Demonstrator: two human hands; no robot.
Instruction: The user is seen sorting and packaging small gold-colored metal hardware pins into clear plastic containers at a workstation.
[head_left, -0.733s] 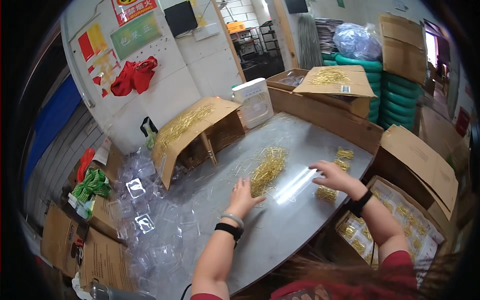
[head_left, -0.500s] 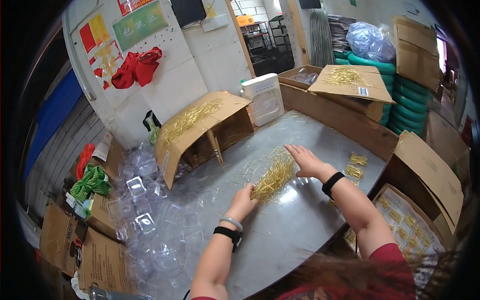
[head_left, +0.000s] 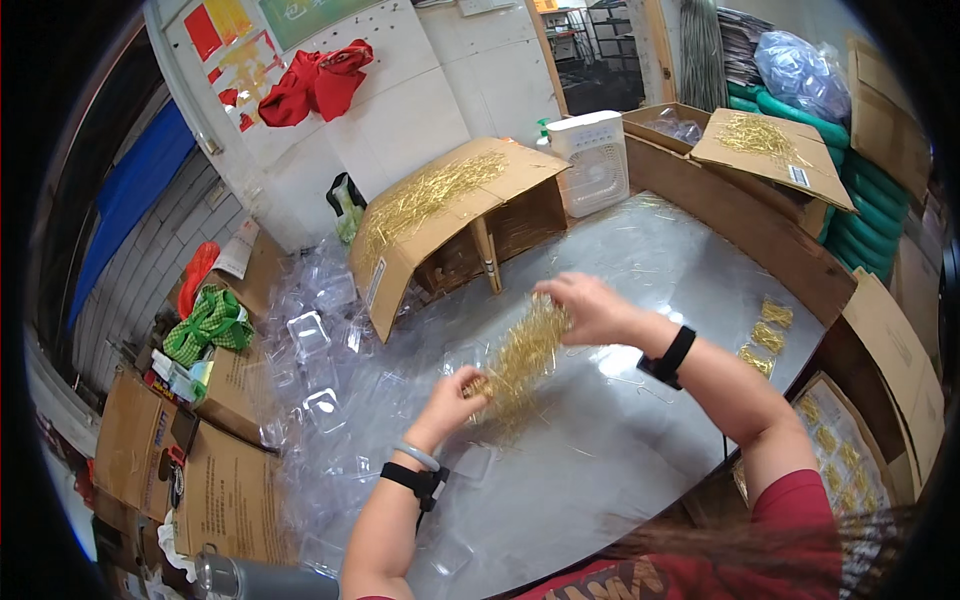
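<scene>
A loose bunch of thin gold strips, which look like twist ties [head_left: 525,350], lies between my hands above the grey tabletop [head_left: 600,460]. My left hand [head_left: 452,402] is closed round the near left end, thumb and fingers pinching the strips. At the far right end, my right hand [head_left: 592,310] curls its fingers over the bunch; its palm side is partly hidden. Stray strips stick out below the bunch. Small gold bundles [head_left: 768,338] sit in a row at the table's right edge.
Clear plastic boxes [head_left: 322,410] crowd the table's left side. Behind stands a cut cardboard box [head_left: 440,210] topped with gold strips, beside a white fan [head_left: 590,165]. At right, an open carton [head_left: 900,370] stands near more bundles on a sheet [head_left: 850,460].
My right hand, flat and stretched out before, now curls round the far end of the bunch. My left hand keeps its grip. The whole view has shifted, with the scene lying further right.
</scene>
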